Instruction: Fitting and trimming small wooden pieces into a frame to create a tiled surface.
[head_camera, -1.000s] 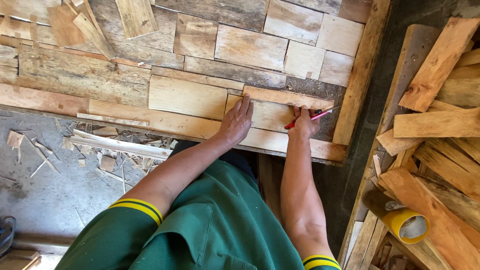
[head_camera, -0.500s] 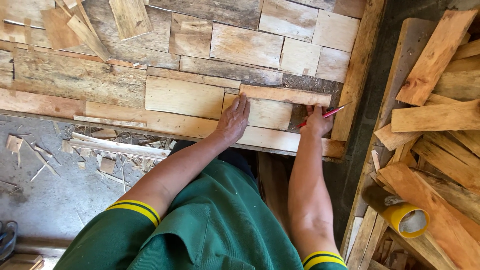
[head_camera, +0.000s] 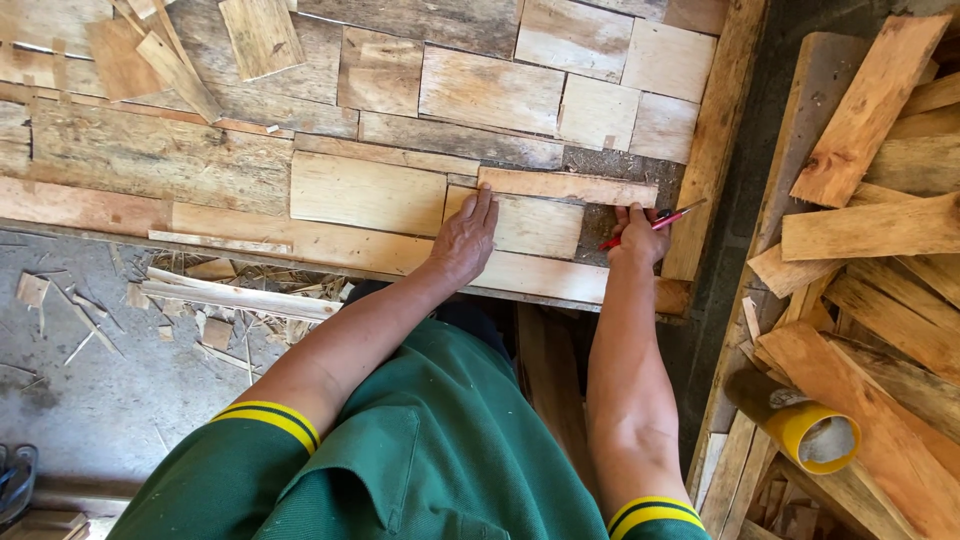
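Note:
My left hand (head_camera: 465, 238) lies flat on the left end of a narrow wooden strip (head_camera: 567, 187) and on the pale board (head_camera: 530, 225) beneath it, pressing them onto a panel of patched wood pieces (head_camera: 380, 150). My right hand (head_camera: 637, 234) grips a red pencil (head_camera: 655, 223) near the strip's right end, its tip pointing up and right toward the panel's upright side rail (head_camera: 712, 140). Both forearms reach out from green sleeves with yellow cuffs.
A heap of cut wooden planks (head_camera: 880, 220) fills the right side. A roll of yellow tape (head_camera: 815, 435) lies among them at lower right. Splinters and offcuts (head_camera: 220, 300) litter the grey concrete floor (head_camera: 90, 410) at lower left. Loose scraps (head_camera: 150, 50) rest on the panel's top left.
My right hand with the pencil has slid right along the strip to its right end. My left hand has stayed pressed on the strip's left end.

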